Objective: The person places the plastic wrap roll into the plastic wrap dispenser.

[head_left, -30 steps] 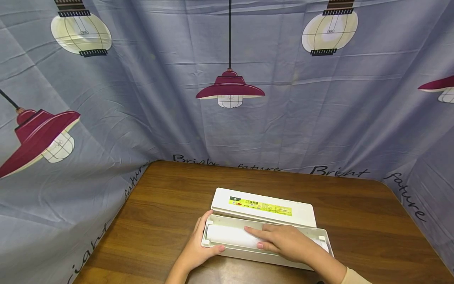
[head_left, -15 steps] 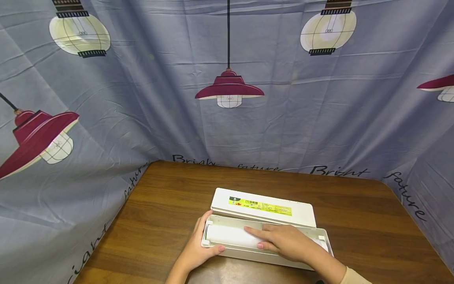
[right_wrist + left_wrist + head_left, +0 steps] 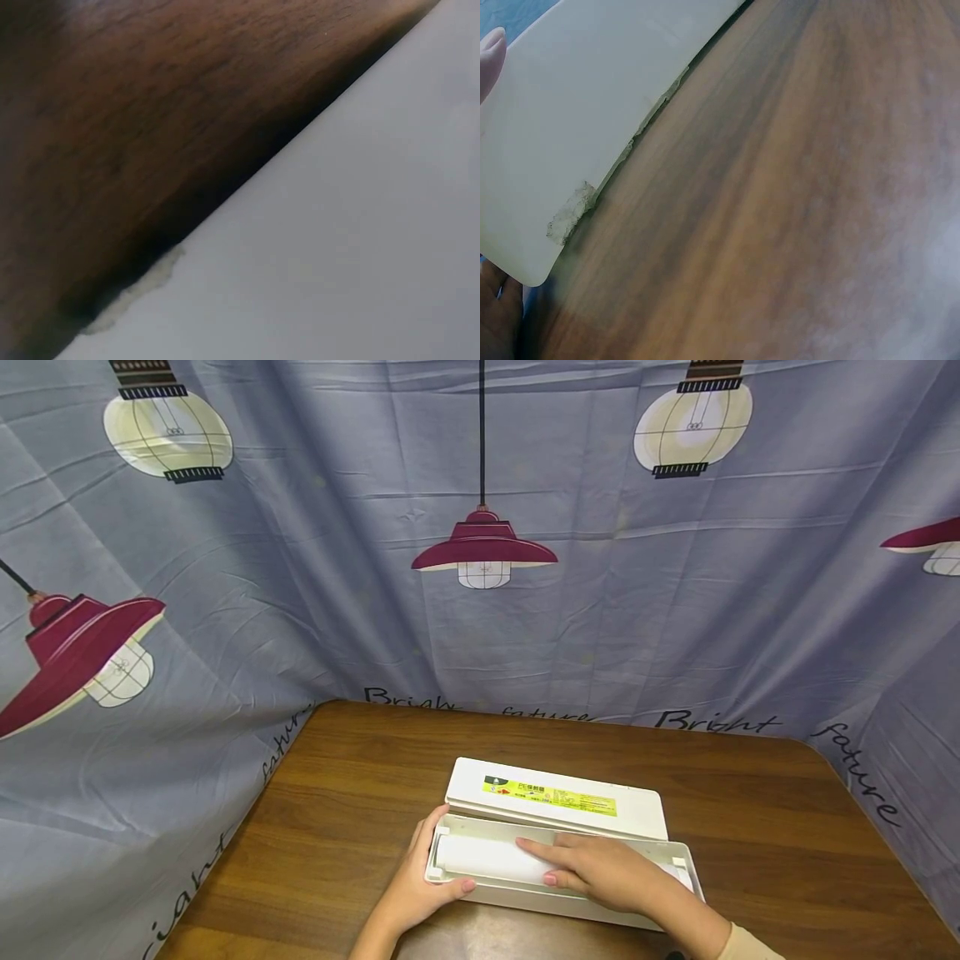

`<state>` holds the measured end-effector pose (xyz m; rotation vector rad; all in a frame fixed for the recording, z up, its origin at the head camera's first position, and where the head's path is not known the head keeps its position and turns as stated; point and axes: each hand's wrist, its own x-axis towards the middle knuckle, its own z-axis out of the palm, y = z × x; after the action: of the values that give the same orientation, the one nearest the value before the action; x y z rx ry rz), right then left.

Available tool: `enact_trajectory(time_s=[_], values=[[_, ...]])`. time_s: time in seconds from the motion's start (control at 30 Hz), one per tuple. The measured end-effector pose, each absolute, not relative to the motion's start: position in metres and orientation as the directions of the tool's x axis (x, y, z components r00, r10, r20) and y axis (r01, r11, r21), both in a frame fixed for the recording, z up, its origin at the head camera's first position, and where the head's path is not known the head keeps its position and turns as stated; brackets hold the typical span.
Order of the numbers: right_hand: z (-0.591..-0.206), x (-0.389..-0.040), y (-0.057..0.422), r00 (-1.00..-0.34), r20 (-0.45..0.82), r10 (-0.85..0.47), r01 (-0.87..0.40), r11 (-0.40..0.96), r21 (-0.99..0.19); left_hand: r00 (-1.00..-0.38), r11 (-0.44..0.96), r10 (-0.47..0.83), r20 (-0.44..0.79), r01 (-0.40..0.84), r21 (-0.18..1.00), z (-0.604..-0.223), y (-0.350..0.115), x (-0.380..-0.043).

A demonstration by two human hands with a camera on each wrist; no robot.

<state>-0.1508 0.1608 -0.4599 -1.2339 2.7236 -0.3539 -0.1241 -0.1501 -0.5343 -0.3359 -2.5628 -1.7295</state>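
A long white cling film box (image 3: 540, 900) lies across the table's near side, its lid (image 3: 643, 810) tipped back behind it with a yellow-green label facing up. Inside rests a white roll of cling film (image 3: 476, 857). My left hand (image 3: 412, 881) grips the box's left end, thumb on the front wall and fingers around the back corner. Reaching over from the right, my right hand (image 3: 611, 870) touches the roll with an outstretched index finger; its other fingers are partly hidden. Both wrist views show mostly the box's plain wall (image 3: 615, 97) with a rough torn strip along its edge.
The box stands on a brown wooden table (image 3: 352, 777). A grey-blue cloth (image 3: 360, 610) printed with lamps hangs around the table's back and sides. A small dark object (image 3: 677, 955) shows at the bottom edge by the right forearm.
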Motion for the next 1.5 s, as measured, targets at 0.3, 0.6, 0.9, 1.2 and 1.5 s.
enact_trajectory(time_s=[0.3, 0.6, 0.9, 1.2, 1.5], values=[[-0.4618, -0.1525, 0.1621, -0.665, -0.046, -0.745, -0.694, 0.639, -0.332, -0.976, 0.363, 0.163, 0.144, 0.195, 0.911, -0.5345, -0.1505, -0.1236], [-0.4631, -0.1541, 0.1624, -0.657, -0.039, -0.753, -0.696, 0.627, -0.35, -0.977, 0.362, 0.155, 0.146, 0.194, 0.912, -0.534, -0.1501, -0.1232], [-0.4687, -0.1544, 0.1644, -0.656, 0.015, -0.755, -0.718, 0.618, -0.321, -0.976, 0.375, 0.155, 0.154, 0.202, 0.905, -0.5348, -0.1496, -0.1235], [-0.4669, -0.1541, 0.164, -0.653, 0.001, -0.757, -0.717, 0.618, -0.323, -0.977, 0.372, 0.155, 0.148, 0.196, 0.907, -0.5355, -0.1494, -0.1239], [-0.4659, -0.1532, 0.1641, -0.65, 0.012, -0.76, -0.724, 0.615, -0.311, -0.973, 0.36, 0.163, 0.165, 0.215, 0.908, -0.535, -0.1499, -0.1245]])
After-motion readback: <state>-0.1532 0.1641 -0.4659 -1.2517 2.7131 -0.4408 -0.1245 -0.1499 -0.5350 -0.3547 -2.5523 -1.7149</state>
